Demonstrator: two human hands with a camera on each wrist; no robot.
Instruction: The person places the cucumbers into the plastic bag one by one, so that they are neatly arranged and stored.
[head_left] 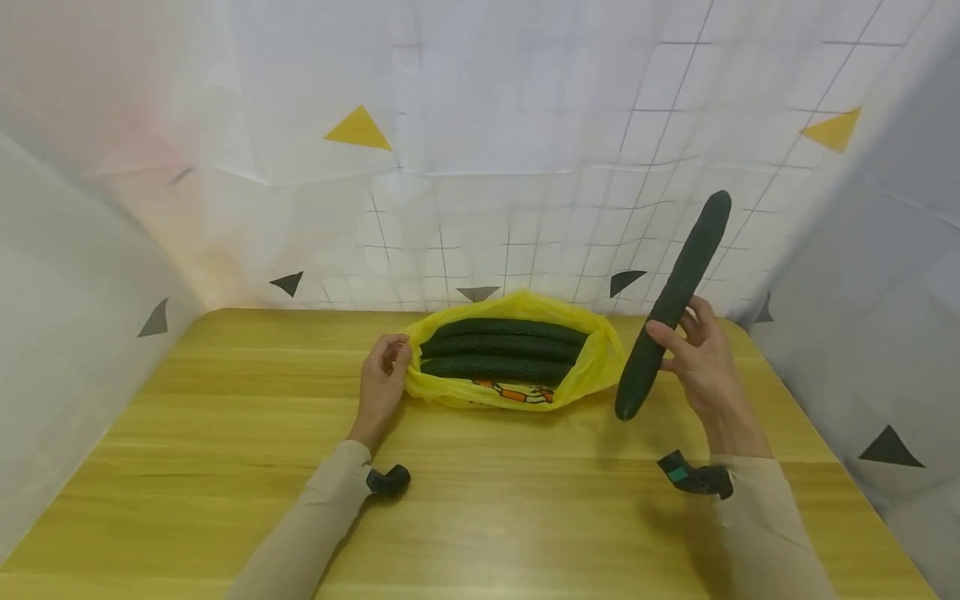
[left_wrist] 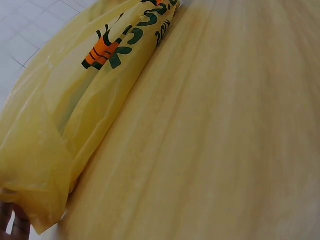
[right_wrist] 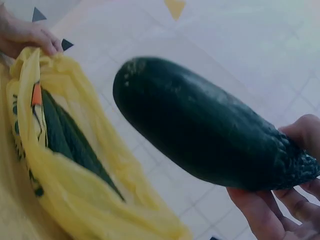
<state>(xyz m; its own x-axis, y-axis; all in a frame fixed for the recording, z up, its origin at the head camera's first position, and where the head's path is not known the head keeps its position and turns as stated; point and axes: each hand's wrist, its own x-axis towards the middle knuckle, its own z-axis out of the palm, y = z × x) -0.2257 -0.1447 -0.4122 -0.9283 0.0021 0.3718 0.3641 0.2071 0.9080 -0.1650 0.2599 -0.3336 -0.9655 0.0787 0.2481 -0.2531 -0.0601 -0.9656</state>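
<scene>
A yellow plastic bag lies on the table with its mouth spread wide. Inside it, 3 dark green cucumbers lie side by side. My left hand pinches the left end of the bag's rim; only its fingertips show in the left wrist view. To the right of the bag, my right hand holds another long cucumber in the air, tilted, its upper end leaning right. In the right wrist view, thumb and fingers grip this cucumber around its middle, apart from the bag.
The wooden table spreads in front of and beside the bag. White sheeting with grid lines and yellow and dark triangles stands behind it. A black wrist mount sits at the left cuff, another mount at the right.
</scene>
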